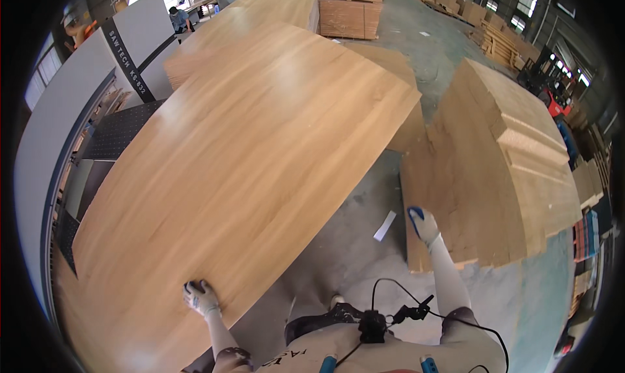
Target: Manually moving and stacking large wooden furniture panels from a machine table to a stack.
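Observation:
A large wood-grain panel [260, 151] spans the left and middle of the view, beside the grey machine. My left hand [202, 299], in a white glove with dark fingertips, rests on its near part with the fingers spread. On the right, my right hand [424, 226] wears a white glove with a blue palm side. It is by the left edge of a stack of wooden boards [465, 171], fingers loosely curved and apart, with nothing visible in them. Whether it touches the stack is hard to tell.
At left stands a grey panel-saw machine [71, 112] with a dark perforated table [117, 133]. A white strip [385, 226] lies on the concrete floor. Farther back are another board stack [351, 18], a person [180, 21] and a red forklift [555, 106]. A black cable [407, 291] hangs before my body.

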Demonstrator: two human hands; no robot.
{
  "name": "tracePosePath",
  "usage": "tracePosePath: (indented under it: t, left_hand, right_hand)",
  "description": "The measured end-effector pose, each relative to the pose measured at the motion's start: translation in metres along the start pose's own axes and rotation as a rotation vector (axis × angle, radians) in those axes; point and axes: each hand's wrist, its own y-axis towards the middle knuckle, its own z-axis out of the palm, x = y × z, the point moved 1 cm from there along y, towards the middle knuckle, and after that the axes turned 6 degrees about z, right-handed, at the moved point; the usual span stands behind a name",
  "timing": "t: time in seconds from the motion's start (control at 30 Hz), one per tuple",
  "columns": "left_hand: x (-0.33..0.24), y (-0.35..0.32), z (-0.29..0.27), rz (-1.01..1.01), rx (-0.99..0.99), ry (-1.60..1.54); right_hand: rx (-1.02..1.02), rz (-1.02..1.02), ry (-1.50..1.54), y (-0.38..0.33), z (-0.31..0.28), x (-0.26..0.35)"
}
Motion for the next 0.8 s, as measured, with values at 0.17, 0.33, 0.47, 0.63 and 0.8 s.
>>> tracePosePath:
  t: [0.17,0.33,0.47,0.63,0.8]
  left_hand:
    - [-0.003,0.004,0.005,-0.066,-0.032,0.008]
    - [0.002,0.006,0.015,-0.360,-0.070,0.016]
    - [-0.042,0.008,0.026,-0.576,-0.188,0.205]
    - [-0.131,-0.005,0.028,-0.687,-0.135,0.187]
    - [-0.220,-0.086,0.044,-0.677,-0.173,0.214]
  right_hand:
    - [-0.110,-0.169,0.016,0.205,-0.009,0.056]
    - [0.098,-0.229,0.147,0.371,0.023,0.097]
    - [0.146,-0.376,-0.498,0.492,0.007,0.134]
    - [0.123,-0.219,-0.825,0.641,0.006,0.152]
    - [-0.151,-0.004,-0.744,0.733,0.049,0.112]
